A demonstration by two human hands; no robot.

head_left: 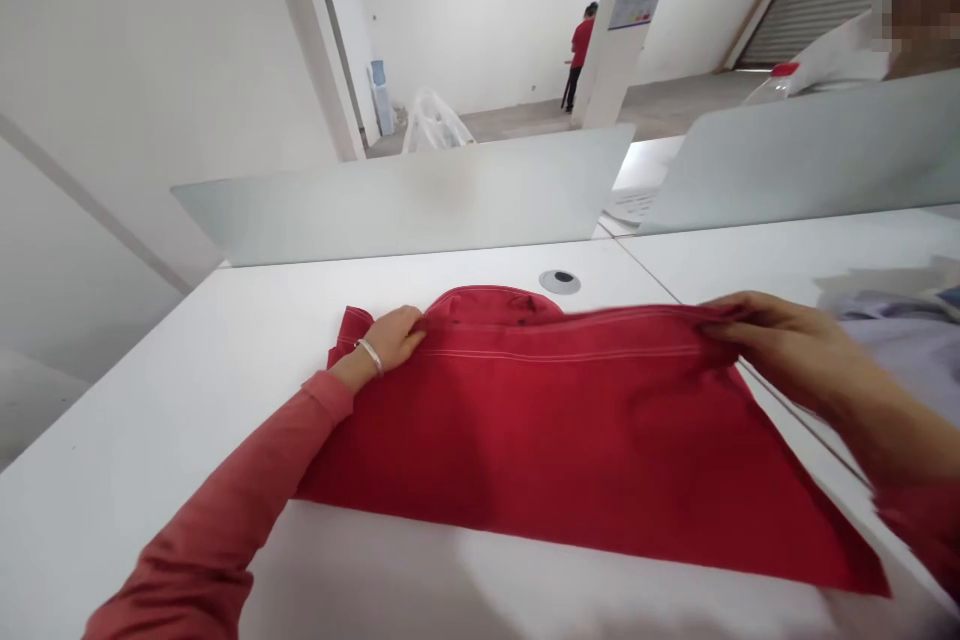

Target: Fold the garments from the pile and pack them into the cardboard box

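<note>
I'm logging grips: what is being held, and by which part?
A red cloth: the left hand and right hand grip its stitched upper edge, well apart.

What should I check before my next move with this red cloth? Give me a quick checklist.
1. Left hand on the cloth's far edge: ok, gripping it.
2. Right hand on that edge: ok, gripping it farther right.
3. Cloth smooth: not ok, it is creased near the right hand.
4. Table hole uncovered: ok, it shows beyond the cloth.
5. Cloth's underside free of folds: cannot tell, it is hidden.
</note>
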